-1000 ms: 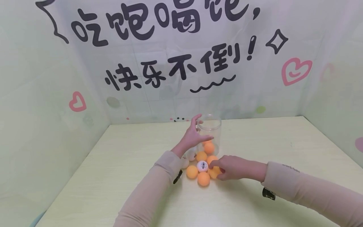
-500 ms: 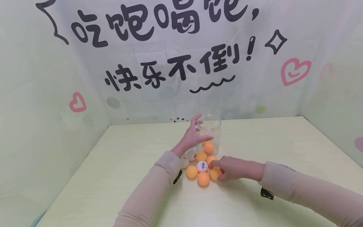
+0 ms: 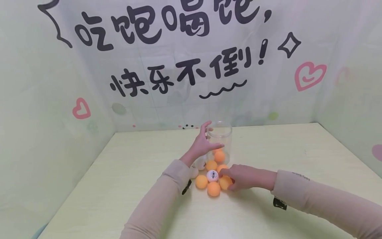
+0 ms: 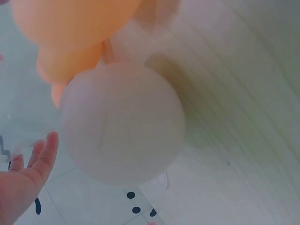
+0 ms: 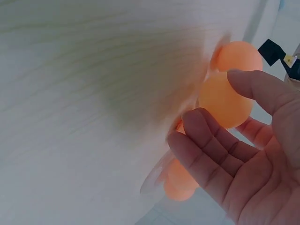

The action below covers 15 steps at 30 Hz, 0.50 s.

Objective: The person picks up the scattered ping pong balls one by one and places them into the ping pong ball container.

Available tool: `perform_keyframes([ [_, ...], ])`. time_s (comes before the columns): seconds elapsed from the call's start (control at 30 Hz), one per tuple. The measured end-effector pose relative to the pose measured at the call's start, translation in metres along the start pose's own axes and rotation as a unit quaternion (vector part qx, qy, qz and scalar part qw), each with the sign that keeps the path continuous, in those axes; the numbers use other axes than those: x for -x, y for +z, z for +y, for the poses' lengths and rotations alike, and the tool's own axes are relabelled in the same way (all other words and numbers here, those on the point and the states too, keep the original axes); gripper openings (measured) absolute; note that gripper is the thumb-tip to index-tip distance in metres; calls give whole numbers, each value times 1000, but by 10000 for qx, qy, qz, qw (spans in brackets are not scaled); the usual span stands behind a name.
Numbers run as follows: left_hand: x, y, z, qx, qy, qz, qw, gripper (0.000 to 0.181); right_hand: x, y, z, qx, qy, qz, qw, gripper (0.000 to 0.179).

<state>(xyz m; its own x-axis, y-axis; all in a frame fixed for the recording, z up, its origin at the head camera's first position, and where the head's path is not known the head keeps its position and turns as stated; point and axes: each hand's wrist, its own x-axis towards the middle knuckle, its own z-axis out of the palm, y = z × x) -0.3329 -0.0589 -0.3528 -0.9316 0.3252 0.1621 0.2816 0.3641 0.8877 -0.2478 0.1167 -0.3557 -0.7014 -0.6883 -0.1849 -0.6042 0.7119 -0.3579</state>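
In the head view a clear cylindrical jar (image 3: 223, 136) stands upright, with orange ping-pong balls (image 3: 219, 156) at its bottom. My left hand (image 3: 203, 145) holds the jar from the left, thumb across its front and fingers around the far side. In front of it sits a cluster of balls, among them a white ping-pong ball with dark print (image 3: 212, 176). At the cluster's right edge my right hand (image 3: 246, 176) pinches an orange ping-pong ball (image 3: 225, 183). The right wrist view shows thumb and fingers on either side of this orange ball (image 5: 225, 103).
Further orange balls (image 3: 213, 189) lie at the cluster's front, and white balls (image 3: 194, 172) are partly hidden beside my left wrist. Everything rests on a pale wooden table (image 3: 143, 149). A printed curtain (image 3: 173, 109) hangs behind and at both sides.
My right hand has shifted slightly to the left, its fingers settling around the orange ping-pong ball. The left hand and the jar stay in place.
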Motion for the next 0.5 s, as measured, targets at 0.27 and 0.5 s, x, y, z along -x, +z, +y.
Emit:
perform_keyframes([
  [0.27,-1,1,-2,31,52,23,10000,93,3,-19,0,97,-10,47,9999,37],
  [0.5,17,-4,29,120,-112,-125,9998,89,8,-34,1,110,42,16,9999,37],
])
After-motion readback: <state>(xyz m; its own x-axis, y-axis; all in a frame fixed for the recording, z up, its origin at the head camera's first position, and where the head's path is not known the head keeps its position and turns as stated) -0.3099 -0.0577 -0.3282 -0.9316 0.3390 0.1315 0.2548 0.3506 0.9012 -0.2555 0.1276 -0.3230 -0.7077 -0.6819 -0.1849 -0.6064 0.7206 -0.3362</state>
